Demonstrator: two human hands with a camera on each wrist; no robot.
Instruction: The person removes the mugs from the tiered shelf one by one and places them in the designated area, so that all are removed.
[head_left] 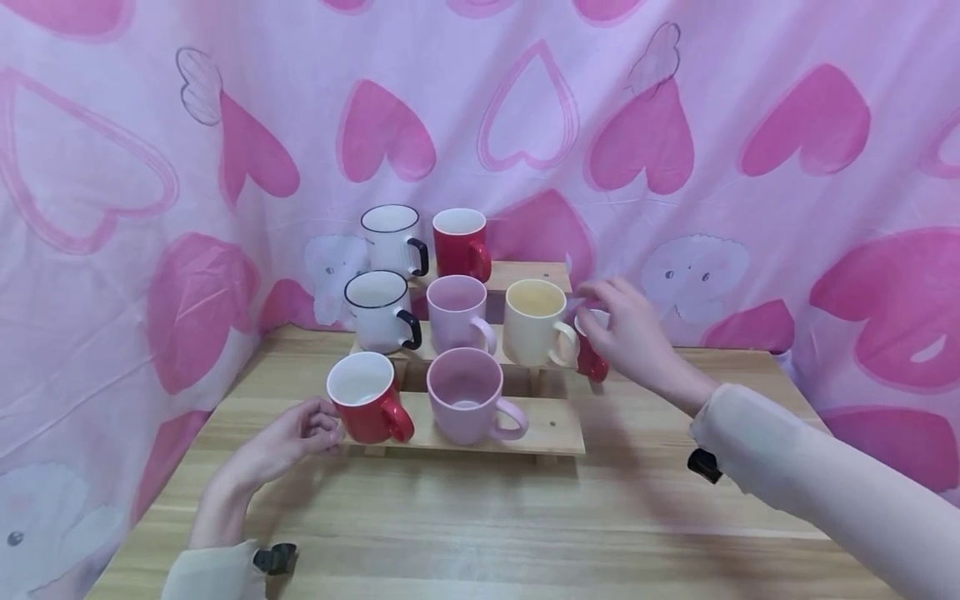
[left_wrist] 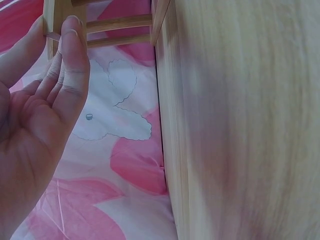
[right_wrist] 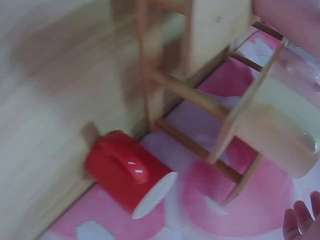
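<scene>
My left hand (head_left: 288,442) pinches the left end of the lowest board of a three-step wooden rack (left_wrist: 60,22), thumb on one side and fingers on the other. Just above that hand, a red mug (head_left: 363,408) stands on the same step beside a pink mug (head_left: 461,408). My right hand (head_left: 633,337) hovers at the rack's right side with loosely bent fingers and nothing in them. It is close to the cream mug (head_left: 528,333) on the middle step and partly covers another red mug (right_wrist: 120,167), which stands upright on the table beside the rack.
The middle step also carries a white black-rimmed mug (head_left: 378,321) and a pink mug (head_left: 456,321). On the top step are a white ribbed mug (head_left: 390,242) and a red mug (head_left: 457,250). A pink heart-patterned curtain (head_left: 457,108) hangs behind the wooden table (head_left: 465,525).
</scene>
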